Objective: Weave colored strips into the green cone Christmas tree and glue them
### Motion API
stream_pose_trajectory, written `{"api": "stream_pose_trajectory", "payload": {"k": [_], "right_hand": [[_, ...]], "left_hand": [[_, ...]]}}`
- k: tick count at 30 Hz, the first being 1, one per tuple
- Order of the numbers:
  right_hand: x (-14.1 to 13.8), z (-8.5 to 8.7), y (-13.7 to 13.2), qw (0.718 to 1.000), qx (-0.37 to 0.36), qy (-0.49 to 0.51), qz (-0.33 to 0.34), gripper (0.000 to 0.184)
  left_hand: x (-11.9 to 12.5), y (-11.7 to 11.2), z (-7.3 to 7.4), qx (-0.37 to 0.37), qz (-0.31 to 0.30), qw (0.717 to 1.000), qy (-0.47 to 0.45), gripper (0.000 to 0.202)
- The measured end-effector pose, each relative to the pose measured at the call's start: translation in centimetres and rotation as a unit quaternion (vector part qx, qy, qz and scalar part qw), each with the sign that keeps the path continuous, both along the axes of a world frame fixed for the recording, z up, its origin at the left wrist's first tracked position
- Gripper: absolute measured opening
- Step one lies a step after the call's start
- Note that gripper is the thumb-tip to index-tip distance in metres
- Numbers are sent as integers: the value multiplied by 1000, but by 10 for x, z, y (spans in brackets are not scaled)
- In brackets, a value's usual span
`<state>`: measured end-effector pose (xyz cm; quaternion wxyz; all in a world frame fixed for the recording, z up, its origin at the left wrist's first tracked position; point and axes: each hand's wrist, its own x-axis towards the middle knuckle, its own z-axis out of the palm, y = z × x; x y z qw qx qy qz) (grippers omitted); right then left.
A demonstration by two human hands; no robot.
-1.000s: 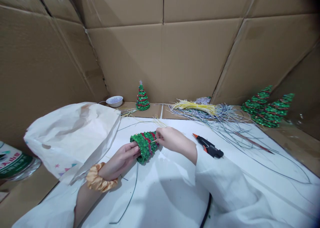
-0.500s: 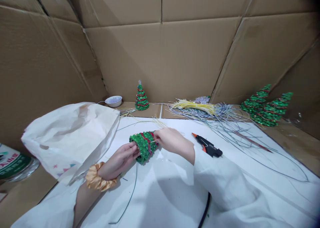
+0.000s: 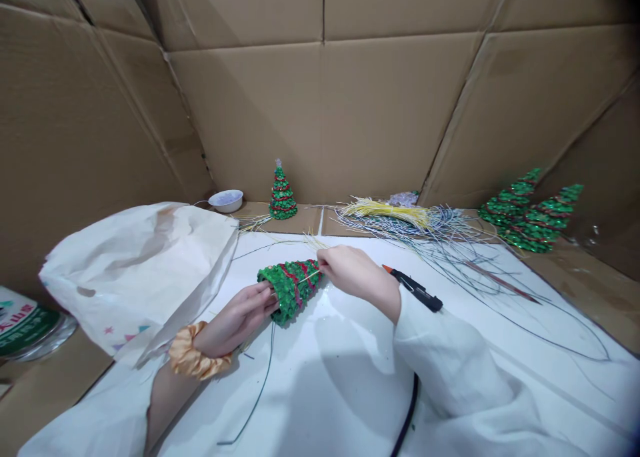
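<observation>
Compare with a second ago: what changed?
The right hand drew slightly rightward from the green sequined cone, drawing out the thin pale strand it pinches. The left hand kept holding the cone's wide end; glue gun and paper bag stayed put.

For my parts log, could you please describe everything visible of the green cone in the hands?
The green cone is a tree shape covered in glittery green scales with red bands round it. It lies on its side over the white table, its wide open base held by the left hand; the right hand pinches a thin pale strand at its narrow end.
</observation>
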<state>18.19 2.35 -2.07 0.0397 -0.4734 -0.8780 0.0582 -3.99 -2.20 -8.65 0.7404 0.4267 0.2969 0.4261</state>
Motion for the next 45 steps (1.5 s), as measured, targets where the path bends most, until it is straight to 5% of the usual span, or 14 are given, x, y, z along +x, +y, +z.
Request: {"api": "stream_pose_trajectory", "payload": {"k": [19,29,45], "right_hand": [[-3,-6,5,999,13,40,-3,20],[-11,-10,1,998,5,50,34,16],[-14,-9,-3,999,-15,15,44,22]], "left_hand": [[-20,7,-2,-61,-38,995,-63,31],[-17,8,3,-124,-100,976,-150,64],[-10,6,-2,-83,-56,988,-117,36]]}}
